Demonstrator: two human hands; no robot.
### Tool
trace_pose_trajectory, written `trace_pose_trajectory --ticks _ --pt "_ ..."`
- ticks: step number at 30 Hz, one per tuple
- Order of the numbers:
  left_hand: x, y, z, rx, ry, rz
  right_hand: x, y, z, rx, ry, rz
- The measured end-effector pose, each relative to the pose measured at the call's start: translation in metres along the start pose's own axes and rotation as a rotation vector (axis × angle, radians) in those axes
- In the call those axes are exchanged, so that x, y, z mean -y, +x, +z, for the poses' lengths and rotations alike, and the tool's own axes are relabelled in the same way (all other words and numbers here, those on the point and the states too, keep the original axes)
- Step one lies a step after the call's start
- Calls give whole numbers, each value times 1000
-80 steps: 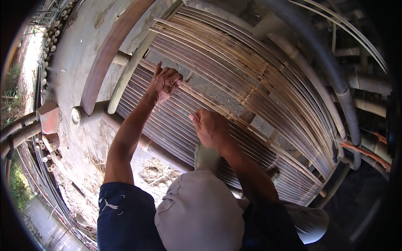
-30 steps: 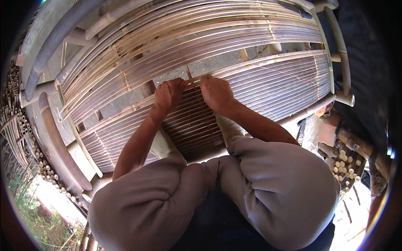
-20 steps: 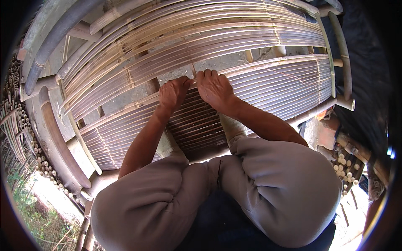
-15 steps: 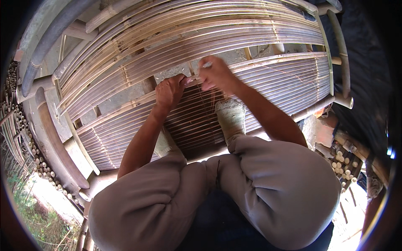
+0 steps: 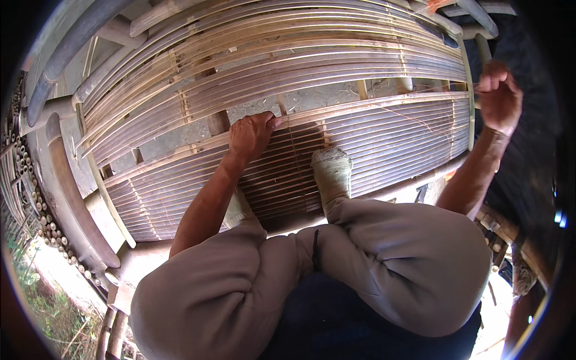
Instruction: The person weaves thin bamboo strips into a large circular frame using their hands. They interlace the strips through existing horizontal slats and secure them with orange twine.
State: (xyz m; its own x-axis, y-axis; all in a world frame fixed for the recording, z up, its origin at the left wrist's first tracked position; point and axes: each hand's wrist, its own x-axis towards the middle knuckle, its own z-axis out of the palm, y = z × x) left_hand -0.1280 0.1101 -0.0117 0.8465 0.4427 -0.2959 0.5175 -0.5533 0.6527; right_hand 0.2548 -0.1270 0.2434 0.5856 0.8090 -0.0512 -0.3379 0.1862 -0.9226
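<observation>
A panel of thin bamboo slats (image 5: 384, 129) lies before me, tied crosswise by thin cords. My left hand (image 5: 251, 137) is closed over its far edge, thumb and fingers pinching the bamboo edge strip (image 5: 336, 111) near the middle. Out to the far right, past the panel's end, my right hand (image 5: 501, 99) is raised with curled fingers. A very fine strand seems to run from its fingertips to the left, faint against the slats. Both my feet, in pale socks or boots (image 5: 332, 171), rest on the near slats.
Beyond a gap lies a second run of loose bamboo slats (image 5: 270, 45). Thick bamboo poles (image 5: 78, 192) frame the left side, and an end strip (image 5: 467, 90) closes the right. Cut bamboo ends (image 5: 51, 234) are stacked at far left. Dark cloth (image 5: 528, 156) hangs at right.
My right hand has swung from beside the left hand out to the far right, above the panel's end. My left hand stays on the edge strip, shifted slightly right.
</observation>
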Motion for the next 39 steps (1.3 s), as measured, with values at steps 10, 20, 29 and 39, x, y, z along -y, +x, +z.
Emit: trace_pose_trajectory --ticks 10,20,29,39 --pt "38 26 25 -121 150 247 -307 -3 137 336 -1007 594" --pt "46 48 45 48 319 350 -300 16 155 425 -518 1121" --pt "60 63 40 82 -4 583 -301 24 149 445 -491 1165" --pt "52 40 36 51 275 193 -253 -4 129 238 -1223 402"
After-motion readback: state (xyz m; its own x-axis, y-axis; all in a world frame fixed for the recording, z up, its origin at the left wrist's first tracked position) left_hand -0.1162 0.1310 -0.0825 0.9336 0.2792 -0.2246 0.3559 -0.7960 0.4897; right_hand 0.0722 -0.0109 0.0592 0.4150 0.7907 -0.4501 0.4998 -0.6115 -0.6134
